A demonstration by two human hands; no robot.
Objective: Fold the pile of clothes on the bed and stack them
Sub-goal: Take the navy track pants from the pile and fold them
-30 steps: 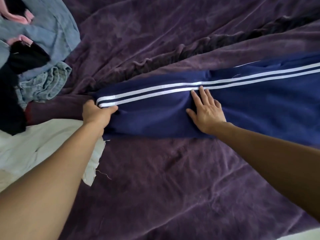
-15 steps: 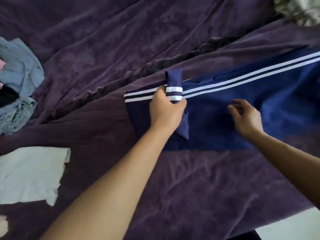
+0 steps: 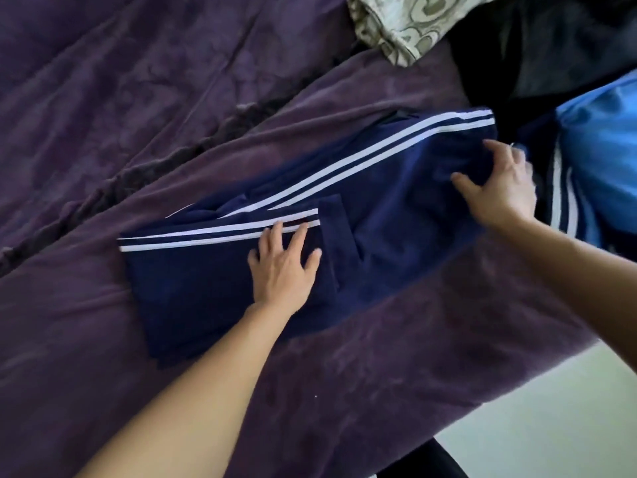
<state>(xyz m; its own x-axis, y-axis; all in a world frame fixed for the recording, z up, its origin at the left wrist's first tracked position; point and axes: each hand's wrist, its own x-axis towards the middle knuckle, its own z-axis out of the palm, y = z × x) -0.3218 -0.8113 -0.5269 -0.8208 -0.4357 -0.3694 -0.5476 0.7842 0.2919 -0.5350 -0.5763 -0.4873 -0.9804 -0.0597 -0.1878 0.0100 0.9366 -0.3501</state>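
Navy pants (image 3: 396, 215) are laid out long across the purple bed (image 3: 172, 98), and the leg end is already doubled back over the middle, cuff (image 3: 331, 243) lying on top. The left hand (image 3: 282, 274) is down flat on that folded layer, fingers spread wide and tips right at the white stripes (image 3: 220, 232). It grips nothing, it just presses. That looks like pinning, so the fold stays square and the stripes stay lined up while the other end gets worked.

Over at the waist end (image 3: 482, 132), the right hand (image 3: 499, 191) sits on the cloth with its thumb splayed out. The fingers reach the edge, but they're blurred, and I cannot tell whether they've caught the fabric or merely rest on it. It's well placed to bring the waist over towards the cuff, which I'd judge is the next fold.

One fold in, at least one to go on this piece. The risk is the lower layer sliding on that plush cover if the left hand lets up.

Just beyond the waist lies a blue garment (image 3: 603, 150) and a black one (image 3: 551, 46), with a patterned cloth (image 3: 400, 25) at the top edge. Whether that's the stack or just more to fold is unclear.
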